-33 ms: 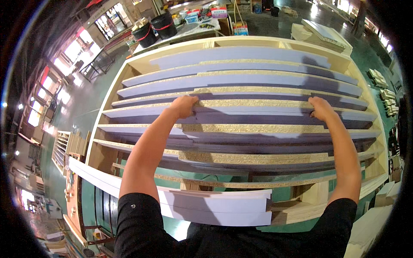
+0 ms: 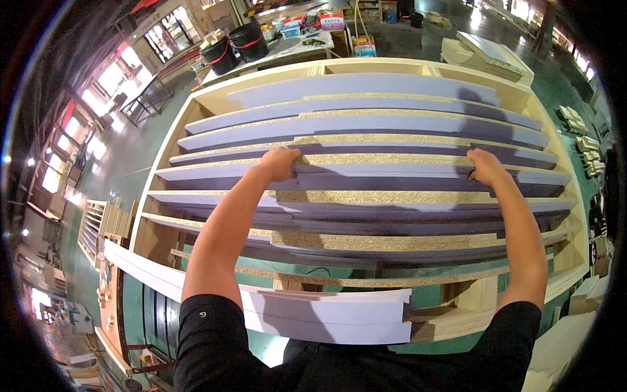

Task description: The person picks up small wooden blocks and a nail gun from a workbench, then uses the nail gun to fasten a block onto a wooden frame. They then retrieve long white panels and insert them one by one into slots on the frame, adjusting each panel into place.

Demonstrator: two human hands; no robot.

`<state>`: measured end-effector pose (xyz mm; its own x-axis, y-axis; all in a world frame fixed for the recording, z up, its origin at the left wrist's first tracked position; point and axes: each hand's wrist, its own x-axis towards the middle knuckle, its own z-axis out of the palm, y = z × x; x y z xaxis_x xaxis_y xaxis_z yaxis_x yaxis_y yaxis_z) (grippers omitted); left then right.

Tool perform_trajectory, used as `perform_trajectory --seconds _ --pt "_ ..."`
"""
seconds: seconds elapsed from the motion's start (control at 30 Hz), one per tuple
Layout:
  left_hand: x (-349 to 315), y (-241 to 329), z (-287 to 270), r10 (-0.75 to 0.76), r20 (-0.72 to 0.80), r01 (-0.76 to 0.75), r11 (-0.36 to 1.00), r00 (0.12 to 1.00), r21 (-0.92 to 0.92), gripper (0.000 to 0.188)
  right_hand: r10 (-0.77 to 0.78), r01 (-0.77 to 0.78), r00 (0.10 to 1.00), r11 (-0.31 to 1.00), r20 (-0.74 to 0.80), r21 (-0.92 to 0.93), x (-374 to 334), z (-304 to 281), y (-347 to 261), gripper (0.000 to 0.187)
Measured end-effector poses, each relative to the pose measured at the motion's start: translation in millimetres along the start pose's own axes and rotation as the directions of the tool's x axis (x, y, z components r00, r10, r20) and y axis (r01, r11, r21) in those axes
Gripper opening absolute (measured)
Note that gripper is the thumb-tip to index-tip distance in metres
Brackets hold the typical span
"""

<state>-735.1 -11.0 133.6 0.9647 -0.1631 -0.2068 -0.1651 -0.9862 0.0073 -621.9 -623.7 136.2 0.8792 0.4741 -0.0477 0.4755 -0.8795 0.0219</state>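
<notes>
A large pale wooden frame (image 2: 153,189) lies before me, crossed by several rows of particleboard strips with lilac-white faces and rough tan edges. Both my hands rest on one middle particleboard strip (image 2: 385,171). My left hand (image 2: 281,163) is closed over its top edge left of centre, thumb on the near face. Farther right, my right hand (image 2: 486,166) pinches the same strip, its fingers curled over the top. The fingertips behind the strip are hidden. Nearest my body, a stack of white-faced strips (image 2: 326,317) lies across the front of the frame.
A bench (image 2: 287,49) beyond the frame carries two black buckets (image 2: 248,40) and assorted containers. Stacked panels (image 2: 490,55) stand at the far right. Bundled wood pieces (image 2: 588,150) lie on the green floor to the right. An orange-topped table (image 2: 112,307) stands at the near left.
</notes>
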Motion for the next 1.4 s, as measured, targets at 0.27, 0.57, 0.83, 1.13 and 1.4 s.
perform_trajectory --seconds 0.27,0.57,0.83,1.13,1.4 --pt "3.7 -0.8 2.6 0.031 -0.03 -0.03 0.999 0.999 0.042 0.052 0.041 -0.04 0.998 0.999 0.039 -0.038 2.8 -10.7 -9.1 0.045" --pt "10.9 13.9 -0.8 -0.072 0.075 0.063 0.991 0.995 0.12 0.046 0.036 -0.036 0.999 0.997 0.0 -0.062 1.0 -3.1 -16.4 0.036" --pt "16.0 34.5 -17.9 -0.129 0.09 0.118 0.987 0.988 0.113 0.046 0.133 -0.141 0.989 0.982 -0.072 -0.124 5.1 39.6 41.3 0.064" --pt "-18.9 34.4 -36.1 0.035 -0.031 -0.032 0.994 0.999 0.101 0.066 0.072 -0.09 0.993 0.976 -0.095 -0.198 -16.7 -59.8 -139.8 0.093" --pt "-302.7 66.0 -84.9 0.455 -0.002 -0.448 0.877 0.891 -0.171 0.076 -0.432 0.397 0.898 0.877 0.08 0.272 -221.4 -131.8 -370.3 0.077"
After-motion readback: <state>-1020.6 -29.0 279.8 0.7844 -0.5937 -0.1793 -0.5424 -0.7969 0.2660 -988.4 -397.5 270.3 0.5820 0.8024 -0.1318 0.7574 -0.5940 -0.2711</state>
